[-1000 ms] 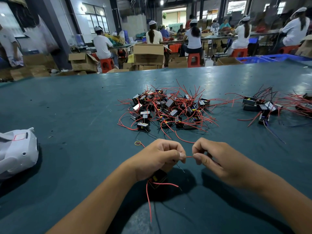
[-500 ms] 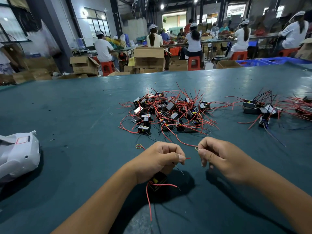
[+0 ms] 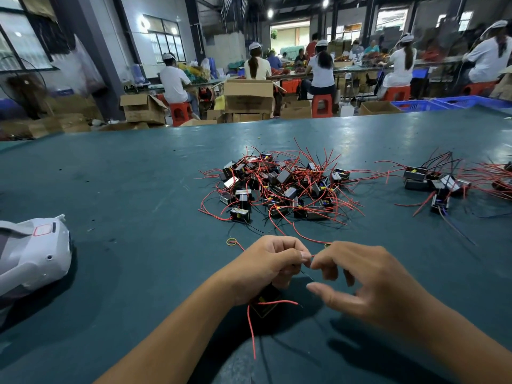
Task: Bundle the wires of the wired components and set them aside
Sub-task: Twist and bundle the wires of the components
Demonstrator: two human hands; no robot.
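Both hands, left hand (image 3: 273,268) and right hand (image 3: 368,284), pinch 1 component's (image 3: 266,304) red wire (image 3: 312,256).

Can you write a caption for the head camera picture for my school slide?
Left hand grips a small black wired component while the right hand pinches its thin red wire over a green table.

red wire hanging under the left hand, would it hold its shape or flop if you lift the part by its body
Probably floppy: the red wire droops below the component in the left hand. It looks thin and light, so it should trail and swing. The pile shows such wires curling and crossing, so snagging seems likely.
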